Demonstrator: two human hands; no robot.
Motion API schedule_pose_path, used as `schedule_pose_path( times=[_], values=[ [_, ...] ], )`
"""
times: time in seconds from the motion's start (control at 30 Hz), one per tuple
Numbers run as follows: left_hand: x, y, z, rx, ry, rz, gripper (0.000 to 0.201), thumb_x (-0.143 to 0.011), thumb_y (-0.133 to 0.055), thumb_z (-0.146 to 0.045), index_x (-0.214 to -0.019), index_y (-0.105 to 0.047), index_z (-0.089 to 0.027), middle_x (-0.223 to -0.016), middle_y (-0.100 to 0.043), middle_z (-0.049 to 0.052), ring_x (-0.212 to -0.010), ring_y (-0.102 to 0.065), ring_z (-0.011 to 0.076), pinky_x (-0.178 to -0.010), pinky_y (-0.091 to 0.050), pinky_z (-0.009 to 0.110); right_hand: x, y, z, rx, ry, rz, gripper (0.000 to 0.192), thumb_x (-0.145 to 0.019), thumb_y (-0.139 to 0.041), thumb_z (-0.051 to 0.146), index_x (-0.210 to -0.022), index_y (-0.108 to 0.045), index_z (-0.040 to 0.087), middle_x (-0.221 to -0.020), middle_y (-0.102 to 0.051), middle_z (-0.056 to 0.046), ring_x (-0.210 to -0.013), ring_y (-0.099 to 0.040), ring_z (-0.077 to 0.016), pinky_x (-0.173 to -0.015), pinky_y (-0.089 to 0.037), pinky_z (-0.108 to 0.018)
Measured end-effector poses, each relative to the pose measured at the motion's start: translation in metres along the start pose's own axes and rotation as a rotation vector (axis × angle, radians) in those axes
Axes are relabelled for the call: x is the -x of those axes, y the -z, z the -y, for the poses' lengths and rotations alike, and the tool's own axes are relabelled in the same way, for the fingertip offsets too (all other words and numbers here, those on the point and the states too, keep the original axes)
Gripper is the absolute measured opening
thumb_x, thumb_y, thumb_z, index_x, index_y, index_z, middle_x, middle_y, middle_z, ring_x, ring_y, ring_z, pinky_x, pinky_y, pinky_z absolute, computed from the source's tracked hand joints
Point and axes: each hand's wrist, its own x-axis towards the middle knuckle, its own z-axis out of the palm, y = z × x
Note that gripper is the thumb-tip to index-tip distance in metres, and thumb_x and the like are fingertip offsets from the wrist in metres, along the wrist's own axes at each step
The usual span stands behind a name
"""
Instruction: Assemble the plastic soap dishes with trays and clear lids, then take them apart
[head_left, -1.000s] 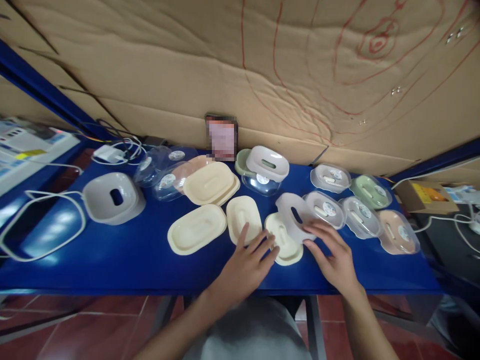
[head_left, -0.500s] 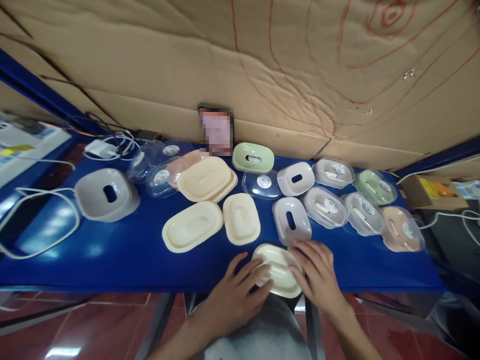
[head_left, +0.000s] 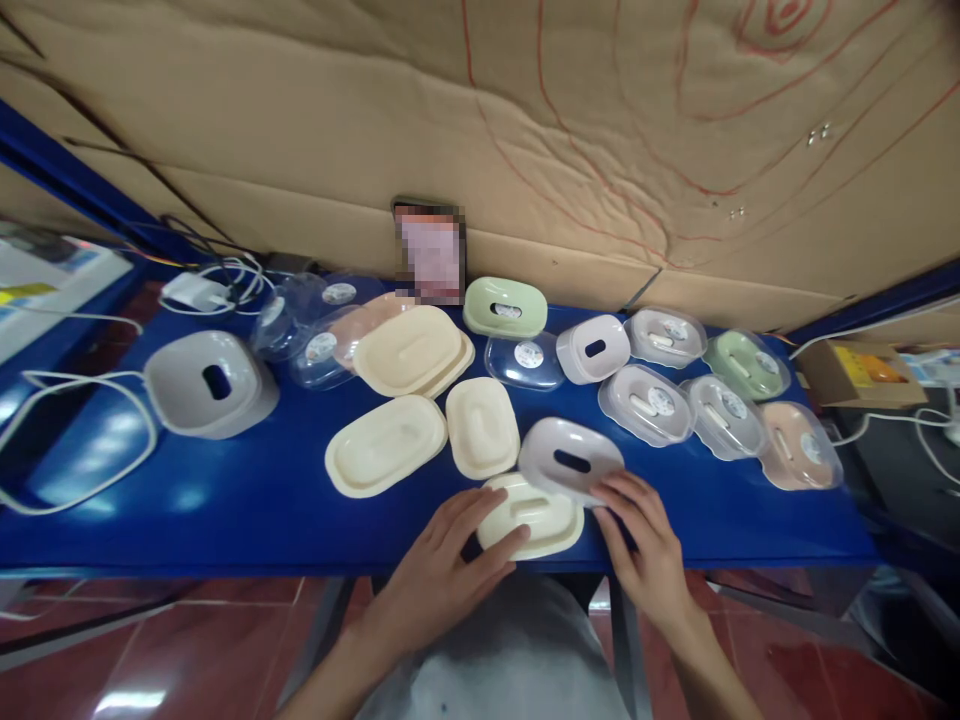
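A blue table (head_left: 225,500) carries many plastic dishes. Toward its left edge sits a grey bowl (head_left: 210,385) inside a loop of white cable (head_left: 82,440). Cream trays (head_left: 386,458) lie mid-table, another cream tray (head_left: 534,517) at the front edge. Clear-lidded boxes (head_left: 649,403) line the right side; a green dish (head_left: 505,307) stands by the back edge.
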Motion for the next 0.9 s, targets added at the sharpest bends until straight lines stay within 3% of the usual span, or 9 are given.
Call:
schedule_pose_path(
  times=[0.1, 0.23, 0.37, 0.63, 0.77, 0.83, 0.9],
  values=[
    [-0.004, -0.005, 0.003, -0.03, -0.028, -0.026, 0.049, -0.1, -0.071, -0.009, -0.145, -0.064, -0.025, -0.158, -0.052, 0.017, -0.149, -0.05, 0.0367, -0.113, -0.057, 0.057, 0.008, 0.001, 0.011, -0.065, 0.113, 0.111, 0.04, -0.104, -0.059, 0.01, -0.141, -0.067, 0.024, -0.135, -0.073, -0.008, -0.137, -0.063, -0.0274, -0.115, -0.056, -0.05],
    [-0.011, -0.003, 0.008, -0.026, -0.094, 0.075, 0.041, -0.103, -0.068, -0.012, -0.143, -0.066, -0.019, -0.157, -0.058, 0.014, -0.153, -0.048, 0.0339, -0.123, -0.05, 0.056, 0.011, -0.002, 0.014, -0.053, 0.233, 0.218, 0.04, -0.105, -0.052, 0.007, -0.14, -0.068, 0.019, -0.14, -0.073, -0.009, -0.146, -0.058, -0.0257, -0.123, -0.052, -0.05],
    [-0.01, -0.003, 0.012, -0.041, -0.121, 0.083, 0.03, -0.105, -0.067, -0.015, -0.135, -0.07, -0.015, -0.147, -0.068, 0.011, -0.152, -0.05, 0.0326, -0.124, -0.051, 0.053, 0.002, -0.007, 0.011, 0.043, 0.312, 0.22, 0.03, -0.106, -0.058, 0.011, -0.133, -0.071, 0.016, -0.133, -0.076, -0.009, -0.144, -0.06, -0.026, -0.125, -0.051, -0.049],
    [-0.008, -0.004, 0.006, -0.072, -0.104, 0.078, 0.03, -0.109, -0.057, -0.016, -0.135, -0.071, -0.016, -0.145, -0.071, 0.009, -0.144, -0.06, 0.029, -0.119, -0.055, 0.049, -0.008, -0.009, 0.008, 0.106, 0.408, 0.203, 0.019, -0.109, -0.062, 0.025, -0.123, -0.074, 0.02, -0.122, -0.081, -0.006, -0.127, -0.071, -0.0235, -0.116, -0.055, -0.046],
    [-0.015, -0.003, 0.004, -0.055, -0.09, 0.062, 0.029, -0.11, -0.055, -0.021, -0.133, -0.071, -0.015, -0.142, -0.072, 0.01, -0.14, -0.063, 0.0294, -0.116, -0.058, 0.05, -0.045, -0.003, -0.001, 0.106, 0.403, 0.226, 0.026, -0.112, -0.056, 0.028, -0.132, -0.071, 0.022, -0.136, -0.077, -0.008, -0.136, -0.066, -0.0238, -0.118, -0.051, -0.047],
    [-0.016, -0.003, 0.004, -0.027, -0.083, 0.059, 0.028, -0.109, -0.058, -0.024, -0.132, -0.071, -0.015, -0.141, -0.072, 0.012, -0.14, -0.063, 0.0308, -0.116, -0.058, 0.051, -0.08, -0.008, -0.005, 0.237, 0.346, 0.198, 0.038, -0.112, -0.051, 0.021, -0.149, -0.061, 0.021, -0.148, -0.07, -0.011, -0.144, -0.06, -0.0243, -0.125, -0.043, -0.049],
    [-0.015, -0.003, 0.004, 0.016, -0.068, 0.053, 0.027, -0.107, -0.061, -0.025, -0.13, -0.072, -0.015, -0.142, -0.072, 0.012, -0.141, -0.062, 0.0312, -0.117, -0.057, 0.051, -0.118, -0.019, -0.009, 0.441, 0.281, 0.203, 0.051, -0.112, -0.049, 0.023, -0.163, -0.046, 0.015, -0.162, -0.057, -0.018, -0.154, -0.05, -0.031, -0.131, -0.031, -0.061]
  ],
)
